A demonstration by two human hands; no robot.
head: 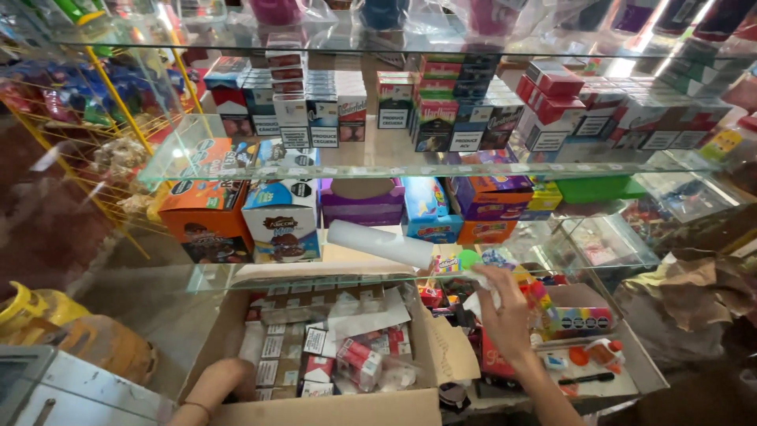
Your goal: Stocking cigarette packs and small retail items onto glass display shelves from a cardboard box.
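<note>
My right hand (505,312) reaches up under the lower glass shelf (236,278), among small colourful candy packs (528,288). Its fingers are closed on a crumpled white cloth (475,304). A white roll (378,242) lies on the shelf just above and left of it. My left hand (225,380), with a thin bracelet on the wrist, rests inside an open cardboard box (449,351) at its near left corner. The box holds several red-and-white cigarette packs (359,359). The left fingers are curled under and hidden.
Glass shelves fill the view. Stacked cigarette packs (441,110) stand on the upper one, and orange (206,207), blue (282,213) and purple (363,203) snack boxes on the middle one. A yellow wire rack (118,134) and a yellow container (31,308) are at left. Crumpled brown paper (694,296) lies at right.
</note>
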